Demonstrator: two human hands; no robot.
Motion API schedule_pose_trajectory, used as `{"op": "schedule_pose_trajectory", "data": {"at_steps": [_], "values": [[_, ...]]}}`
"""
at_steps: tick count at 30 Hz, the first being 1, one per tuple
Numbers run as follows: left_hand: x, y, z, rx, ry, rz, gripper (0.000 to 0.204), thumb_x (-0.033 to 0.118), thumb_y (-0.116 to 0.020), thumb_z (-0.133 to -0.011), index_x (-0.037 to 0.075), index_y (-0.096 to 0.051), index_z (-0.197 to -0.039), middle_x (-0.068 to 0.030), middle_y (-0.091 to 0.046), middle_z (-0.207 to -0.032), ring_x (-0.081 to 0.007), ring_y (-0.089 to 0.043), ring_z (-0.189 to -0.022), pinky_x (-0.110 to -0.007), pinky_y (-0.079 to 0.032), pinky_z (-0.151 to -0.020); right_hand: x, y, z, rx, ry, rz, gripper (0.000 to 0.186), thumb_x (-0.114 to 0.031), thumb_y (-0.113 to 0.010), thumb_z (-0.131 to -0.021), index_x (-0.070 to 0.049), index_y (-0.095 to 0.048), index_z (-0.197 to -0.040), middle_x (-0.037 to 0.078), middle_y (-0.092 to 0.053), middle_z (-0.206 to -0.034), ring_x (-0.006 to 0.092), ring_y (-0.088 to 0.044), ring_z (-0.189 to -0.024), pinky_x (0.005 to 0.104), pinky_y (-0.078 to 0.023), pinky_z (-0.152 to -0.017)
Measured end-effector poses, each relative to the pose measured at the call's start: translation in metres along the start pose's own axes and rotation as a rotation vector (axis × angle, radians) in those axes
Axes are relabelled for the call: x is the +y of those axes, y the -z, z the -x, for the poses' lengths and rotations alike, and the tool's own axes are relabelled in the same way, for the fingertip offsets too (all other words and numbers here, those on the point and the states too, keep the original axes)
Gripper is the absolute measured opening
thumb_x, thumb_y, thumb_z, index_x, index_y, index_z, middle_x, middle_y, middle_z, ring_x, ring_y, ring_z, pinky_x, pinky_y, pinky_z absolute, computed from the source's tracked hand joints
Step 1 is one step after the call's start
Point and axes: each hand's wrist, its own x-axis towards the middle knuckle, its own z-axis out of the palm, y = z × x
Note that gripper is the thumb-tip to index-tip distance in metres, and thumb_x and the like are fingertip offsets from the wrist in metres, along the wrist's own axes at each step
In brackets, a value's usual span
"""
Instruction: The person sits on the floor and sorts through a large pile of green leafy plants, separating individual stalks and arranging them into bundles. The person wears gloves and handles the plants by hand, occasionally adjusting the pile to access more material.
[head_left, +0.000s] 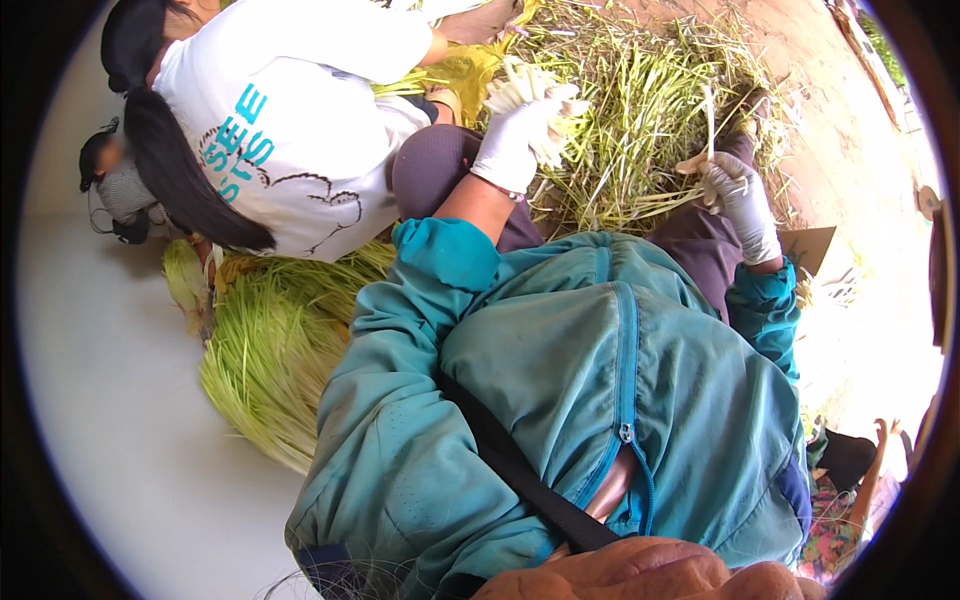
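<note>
Here, gloved left hand (520, 135) clenches pale-ended green stalk bundle (535, 90) w/ ends even; gloved right hand (738, 195) fingers pinch single pale stalk (708, 130) upright, apart for sorting.

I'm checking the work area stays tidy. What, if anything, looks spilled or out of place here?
Nothing stands out. The left hand holds a pale stalk bundle, the right hand one stalk, over a loose green pile.

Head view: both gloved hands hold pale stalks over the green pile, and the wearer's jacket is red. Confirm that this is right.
Not quite. The head view shows the jacket is teal, not red. The rest stands: the gloved left hand holds a bunch of pale stalks, and the gloved right hand holds a pale stalk, both over the green pile.
</note>
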Motion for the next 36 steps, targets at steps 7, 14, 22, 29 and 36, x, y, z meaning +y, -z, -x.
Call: {"op": "schedule_pose_trajectory", "data": {"at_steps": [7,14,22,29,36], "values": [[0.001,0.007,-0.009,0.011,0.016,0.062,0.03,0.007,-0.055,-0.09,-0.001,-0.057,-0.119,-0.0055,-0.062,-0.096,-0.011,-0.06,-0.079,-0.02,-0.046,-0.061,0.016,-0.019,0.003,-0.241,-0.023,0.493,0.021,-0.018,-0.059,-0.091,-0.007,-0.067,-0.107,0.002,-0.061,-0.07,0.006,-0.051,-0.058,0.0227,-0.042,-0.051],[0.007,0.002,0.001,-0.028,0.083,0.061,0.021,0.009,-0.059,-0.09,-0.003,-0.064,-0.107,-0.0029,-0.061,-0.078,-0.0102,-0.057,-0.067,-0.022,-0.046,-0.064,-0.023,-0.004,0.004,0.154,0.187,-0.043,0.033,-0.029,-0.05,-0.097,-0.008,-0.062,-0.12,-0.004,-0.056,-0.074,0.0027,-0.043,-0.058,0.0172,-0.039,-0.054],[0.012,-0.013,0.005,-0.054,0.178,0.043,0.028,0.011,-0.058,-0.09,-0.009,-0.055,-0.109,-0.0037,-0.057,-0.067,-0.0114,-0.053,-0.06,-0.024,-0.045,-0.066,-0.06,-0.02,-0.002,0.411,0.537,-0.32,0.04,-0.03,-0.043,-0.099,-0.002,-0.057,-0.124,0.0,-0.052,-0.08,0.0087,-0.047,-0.07,0.0225,-0.04,-0.069],[0.019,-0.021,0.003,-0.035,0.258,0.05,0.024,0.014,-0.06,-0.089,-0.005,-0.06,-0.104,-0.0057,-0.061,-0.072,-0.0118,-0.056,-0.06,-0.022,-0.044,-0.05,-0.064,-0.049,-0.027,0.166,0.705,-0.431,0.032,-0.02,-0.05,-0.095,0.0,-0.054,-0.119,0.016,-0.056,-0.124,0.0188,-0.059,-0.095,0.0329,-0.048,-0.087],[0.025,-0.036,0.007,-0.14,0.322,0.267,0.028,0.018,-0.064,-0.087,0.001,-0.058,-0.108,-0.0114,-0.064,-0.096,-0.0176,-0.063,-0.081,-0.029,-0.054,-0.068,-0.05,-0.103,-0.029,-0.227,0.681,-0.07,0.022,-0.01,-0.053,-0.091,0.001,-0.061,-0.108,0.013,-0.063,-0.105,0.024,-0.062,-0.096,0.0328,-0.048,-0.086]]}}
